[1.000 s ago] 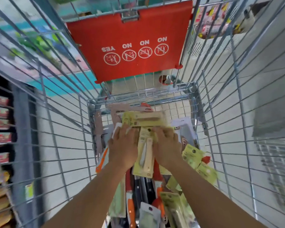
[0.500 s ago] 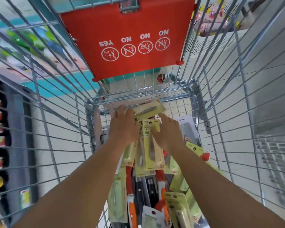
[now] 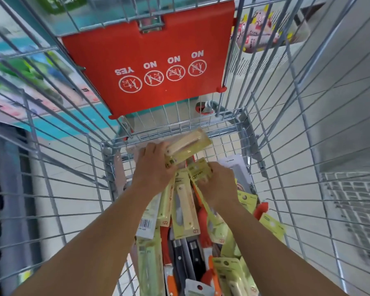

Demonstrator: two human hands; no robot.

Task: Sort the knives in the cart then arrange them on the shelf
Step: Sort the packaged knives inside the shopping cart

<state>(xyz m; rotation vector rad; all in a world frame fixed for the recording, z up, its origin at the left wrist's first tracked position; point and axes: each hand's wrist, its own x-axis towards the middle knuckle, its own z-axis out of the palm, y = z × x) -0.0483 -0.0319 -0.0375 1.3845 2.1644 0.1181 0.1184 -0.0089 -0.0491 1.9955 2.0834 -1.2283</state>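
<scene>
- The left hand (image 3: 153,169) gripped a yellow carded knife pack (image 3: 187,148), its long side pointing to 2 o'clock.
- The right hand (image 3: 219,184) pinched another yellow knife card (image 3: 199,170) inside the silver wire cart (image 3: 107,167).

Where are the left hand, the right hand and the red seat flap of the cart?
left hand (image 3: 153,169), head view: back of the hand.
right hand (image 3: 219,184), head view: back of the hand.
red seat flap (image 3: 158,37), head view: plain upper face, above the printed icons.
</scene>
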